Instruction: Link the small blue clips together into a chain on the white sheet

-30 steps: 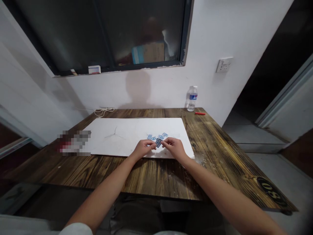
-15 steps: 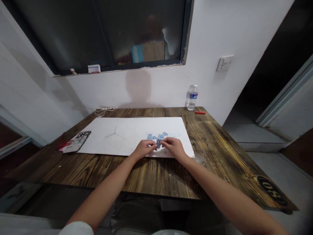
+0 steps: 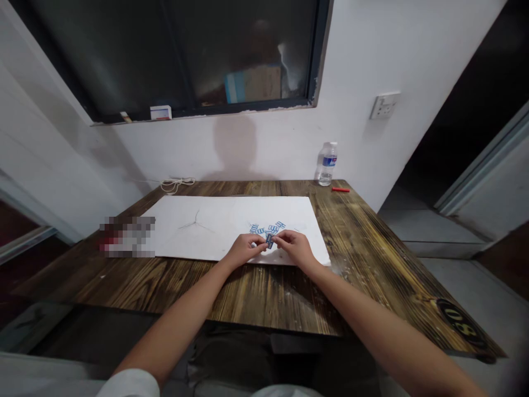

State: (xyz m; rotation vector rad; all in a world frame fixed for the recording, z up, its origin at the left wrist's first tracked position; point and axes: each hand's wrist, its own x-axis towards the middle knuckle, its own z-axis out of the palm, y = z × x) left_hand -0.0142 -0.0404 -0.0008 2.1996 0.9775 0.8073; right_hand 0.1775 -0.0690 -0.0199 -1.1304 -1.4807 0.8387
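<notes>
Between my two hands is a small flat blue-and-grey rectangular piece (image 3: 269,241), tilted and too small to name. My left hand (image 3: 247,248) pinches its left side between thumb and forefinger. From the other side, my right hand (image 3: 294,245) grips it the same way. Just beyond my fingers, several similar blue-edged pieces (image 3: 273,227) lie in a loose cluster on a white board (image 3: 223,226). My fingers hide part of that cluster.
The white board lies on a brown wooden table (image 3: 173,286). A pixelated patch (image 3: 130,237) covers something at its left end. Toward the wall are a white cable (image 3: 177,183), a water bottle (image 3: 327,164) and a red stick-like item (image 3: 341,189). A round number plate (image 3: 460,322) sits at the right corner.
The view has shifted slightly. Both hands stay at nearly the same spot with the small piece between them, and its tilt looks slightly different.
</notes>
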